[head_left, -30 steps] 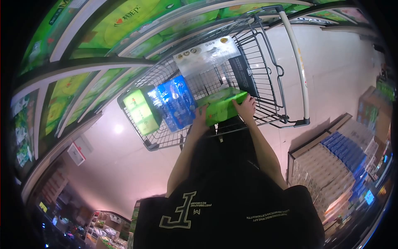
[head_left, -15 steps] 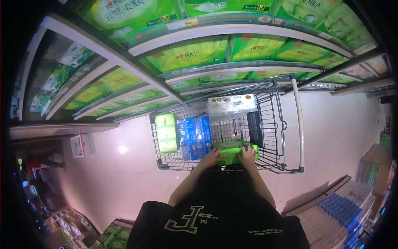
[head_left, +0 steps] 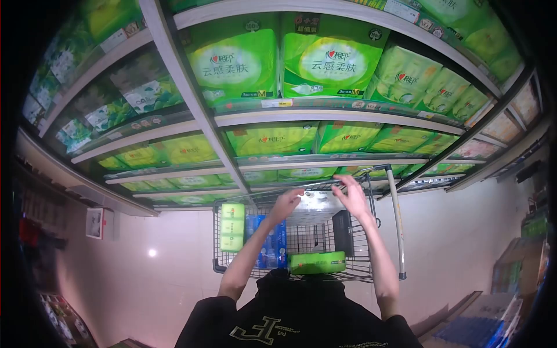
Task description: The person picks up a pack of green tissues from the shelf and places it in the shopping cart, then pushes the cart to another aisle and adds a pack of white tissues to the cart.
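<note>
My left hand (head_left: pixel 288 204) and my right hand (head_left: pixel 353 196) are raised over the far side of a wire shopping cart (head_left: pixel 304 239), fingers apart and holding nothing. Beneath and between them stands a white tissue pack (head_left: pixel 320 210); whether any finger touches it I cannot tell. A green tissue pack (head_left: pixel 317 263) rests along the cart's near side, close to my body. At the cart's left end is a light green pack of several bundles (head_left: pixel 232 227). Beside it lies a blue plastic-wrapped pack (head_left: pixel 272 246), partly covered by my left forearm.
Tall shelves (head_left: pixel 325 119) packed with green tissue packs (head_left: pixel 331 61) rise just beyond the cart. The cart's handle (head_left: pixel 397 226) is on the right. A white box (head_left: pixel 100 223) sits on the floor at left. Stacked goods (head_left: pixel 478 322) stand at lower right.
Both hands have let go of the green tissue pack and moved up and forward, over the white pack. The green pack stays at the near side. My view has tilted up toward the shelves.
</note>
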Motion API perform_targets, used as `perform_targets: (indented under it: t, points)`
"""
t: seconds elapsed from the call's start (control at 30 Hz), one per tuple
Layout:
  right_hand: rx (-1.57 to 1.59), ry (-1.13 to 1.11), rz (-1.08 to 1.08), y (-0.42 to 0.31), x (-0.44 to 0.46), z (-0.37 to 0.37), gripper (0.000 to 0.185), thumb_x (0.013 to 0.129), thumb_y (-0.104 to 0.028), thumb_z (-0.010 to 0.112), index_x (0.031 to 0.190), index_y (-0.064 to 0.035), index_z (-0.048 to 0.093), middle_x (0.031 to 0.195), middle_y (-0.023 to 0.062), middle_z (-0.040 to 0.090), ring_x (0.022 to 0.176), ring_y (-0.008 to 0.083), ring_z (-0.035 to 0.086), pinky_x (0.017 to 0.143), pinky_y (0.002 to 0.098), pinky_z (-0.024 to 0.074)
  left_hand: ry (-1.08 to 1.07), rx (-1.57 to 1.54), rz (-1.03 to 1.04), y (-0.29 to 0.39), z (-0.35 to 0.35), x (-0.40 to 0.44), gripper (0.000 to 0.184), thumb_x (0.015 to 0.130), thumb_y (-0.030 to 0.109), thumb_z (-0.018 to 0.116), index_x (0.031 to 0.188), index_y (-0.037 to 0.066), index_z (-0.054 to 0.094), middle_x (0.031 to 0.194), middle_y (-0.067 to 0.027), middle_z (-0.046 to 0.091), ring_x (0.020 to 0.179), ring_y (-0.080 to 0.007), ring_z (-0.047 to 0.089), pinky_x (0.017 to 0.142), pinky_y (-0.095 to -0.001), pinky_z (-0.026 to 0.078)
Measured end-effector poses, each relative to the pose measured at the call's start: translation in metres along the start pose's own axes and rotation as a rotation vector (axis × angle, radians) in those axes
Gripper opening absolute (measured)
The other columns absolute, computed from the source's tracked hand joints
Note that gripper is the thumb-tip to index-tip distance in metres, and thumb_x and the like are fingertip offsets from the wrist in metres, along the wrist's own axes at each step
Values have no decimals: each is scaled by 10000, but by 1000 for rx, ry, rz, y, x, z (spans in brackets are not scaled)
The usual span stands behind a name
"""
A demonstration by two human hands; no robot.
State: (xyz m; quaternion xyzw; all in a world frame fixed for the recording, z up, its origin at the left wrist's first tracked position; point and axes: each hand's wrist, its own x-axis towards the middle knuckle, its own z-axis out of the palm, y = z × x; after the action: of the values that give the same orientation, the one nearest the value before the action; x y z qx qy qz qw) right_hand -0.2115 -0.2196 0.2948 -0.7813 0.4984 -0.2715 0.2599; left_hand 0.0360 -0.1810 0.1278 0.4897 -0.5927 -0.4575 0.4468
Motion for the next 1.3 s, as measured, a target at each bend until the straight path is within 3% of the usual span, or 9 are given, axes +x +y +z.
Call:
perform_targets:
  t: [0.07, 0.2, 0.33, 0.57, 0.67, 0.87, 1.07, 1.17, 1.3]
  points:
    - [43, 193, -125, -13, 50, -39, 409, 873, -174, 651, 1250, -42, 564, 1189, 171, 587, 992, 281, 626, 862, 379, 503, 168, 55, 131, 105, -35, 58, 367, 958, 135, 569, 1306, 28, 523, 1268, -95, 607, 1125, -180, 598, 929, -297, 488]
    - [246, 462, -153, -45, 144, -125, 543, 879, -211, 659, 1353, -39, 457, 1281, 118, 528, 1033, 206, 617, 867, 336, 489, 459, 64, 443, 252, -83, 150, 497, 934, 159, 545, 1390, 11, 417, 1369, -201, 496, 1269, -306, 489, 1032, -400, 416]
    - [327, 612, -194, -68, 199, -179, 608, 872, -258, 650, 1380, -16, 419, 1339, 179, 498, 1007, 212, 625, 905, 350, 477, 605, 279, 522, 342, -110, 204, 666, 903, 237, 585, 1423, -59, 293, 1426, -268, 381, 1322, -394, 394, 1106, -427, 321]
    - [198, 562, -118, -108, 258, -213, 828, 851, -285, 668, 1476, 20, 218, 1440, 245, 370, 943, 244, 652, 933, 368, 474, 655, 318, 346, 386, -112, 239, 696, 900, 335, 600, 1291, -173, 326, 1317, -384, 398, 1237, -471, 427, 1061, -439, 346]
    - [532, 300, -19, -112, 277, -224, 848, 833, -297, 722, 1360, 121, 206, 1216, 255, 531, 929, 223, 672, 696, 306, 552, 727, 256, 344, 384, -108, 250, 703, 888, 390, 613, 1236, -166, 361, 1307, -384, 403, 1233, -464, 428, 1056, -454, 342]
    - [462, 284, -12, -111, 268, -219, 1154, 788, -344, 762, 1439, 148, -55, 1249, 285, 515, 937, 226, 674, 750, 290, 560, 710, 298, 315, 380, -107, 243, 934, 835, 437, 660, 1396, -156, 208, 1448, -372, 258, 1379, -445, 258, 1147, -440, 226]
    - [434, 268, -4, -118, 253, -218, 1181, 783, -362, 763, 1462, 103, -83, 1370, 310, 408, 986, 234, 665, 867, 326, 529, 708, 311, 326, 384, -98, 231, 991, 800, 389, 704, 1452, -117, 157, 1495, -340, 208, 1410, -436, 215, 1163, -455, 203]
    - [404, 359, -49, -105, 257, -211, 1169, 784, -345, 777, 1486, 26, -81, 1328, 234, 495, 1021, 242, 655, 907, 315, 504, 723, 314, 336, 385, -92, 222, 999, 784, 358, 722, 1466, -89, 146, 1492, -327, 206, 1398, -444, 229, 1155, -480, 212]
    - [468, 366, -119, -105, 241, -210, 1102, 781, -350, 787, 1473, 17, 13, 1319, 254, 495, 1023, 252, 653, 916, 331, 502, 721, 304, 334, 391, -85, 207, 1000, 780, 358, 727, 1478, -58, 144, 1456, -301, 234, 1362, -438, 268, 1125, -512, 242]
